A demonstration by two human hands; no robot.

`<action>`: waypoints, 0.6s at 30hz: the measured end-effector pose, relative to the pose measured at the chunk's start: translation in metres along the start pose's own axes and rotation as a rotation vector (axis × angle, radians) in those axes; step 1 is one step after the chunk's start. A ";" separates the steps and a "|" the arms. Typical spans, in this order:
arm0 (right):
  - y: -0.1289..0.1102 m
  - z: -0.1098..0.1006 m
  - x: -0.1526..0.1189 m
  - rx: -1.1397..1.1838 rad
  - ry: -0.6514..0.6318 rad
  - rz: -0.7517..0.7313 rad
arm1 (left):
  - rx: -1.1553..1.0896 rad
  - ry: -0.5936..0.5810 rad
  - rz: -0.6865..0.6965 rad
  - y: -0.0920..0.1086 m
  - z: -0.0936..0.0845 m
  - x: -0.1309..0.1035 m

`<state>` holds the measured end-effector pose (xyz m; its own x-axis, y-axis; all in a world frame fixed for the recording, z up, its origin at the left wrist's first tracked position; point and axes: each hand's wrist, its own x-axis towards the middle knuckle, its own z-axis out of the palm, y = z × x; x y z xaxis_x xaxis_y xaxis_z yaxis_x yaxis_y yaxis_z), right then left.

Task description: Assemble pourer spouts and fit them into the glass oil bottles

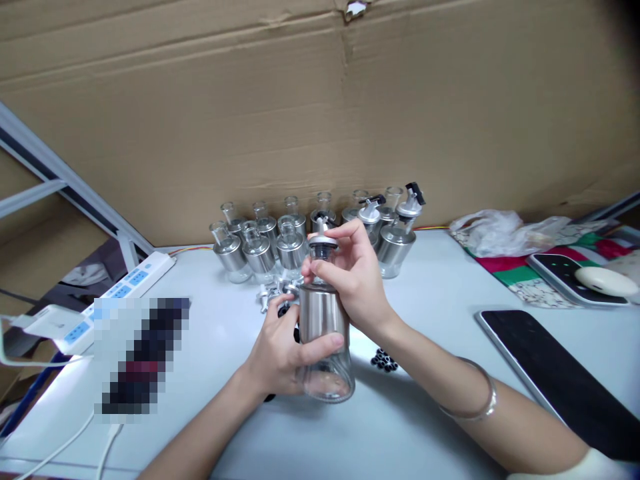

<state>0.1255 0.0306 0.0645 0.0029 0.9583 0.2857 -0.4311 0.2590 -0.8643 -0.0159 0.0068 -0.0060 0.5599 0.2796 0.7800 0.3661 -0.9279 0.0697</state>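
Observation:
A glass bottle with a brushed-metal sleeve (323, 313) is held upright, close to the camera. My left hand (287, 353) wraps around its lower body, thumb across the front. At the neck, my right hand (353, 267) closes its fingers around a silver pour spout (323, 241) with a black ribbed stopper, which sits in the bottle's mouth. How deep the stopper goes is hard to tell. Loose silver spout parts (270, 293) lie on the table behind my left hand. Small black rings (384, 361) are piled beneath my right forearm.
Rows of similar bottles (257, 253) stand at the back against a cardboard wall (300, 133); a bottle with a spout (397, 243) is at their right end. A power strip (120, 293) is on the left. On the right are a dark flat device (550, 380) and a plastic bag (505, 230).

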 end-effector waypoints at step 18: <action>0.001 -0.008 0.011 -0.029 -0.119 -0.041 | 0.097 0.023 -0.083 -0.002 0.001 -0.001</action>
<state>0.1328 0.0424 0.0635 -0.0880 0.9262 0.3666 -0.4069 0.3025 -0.8619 -0.0164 0.0084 -0.0077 0.5083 0.3476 0.7879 0.4809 -0.8735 0.0751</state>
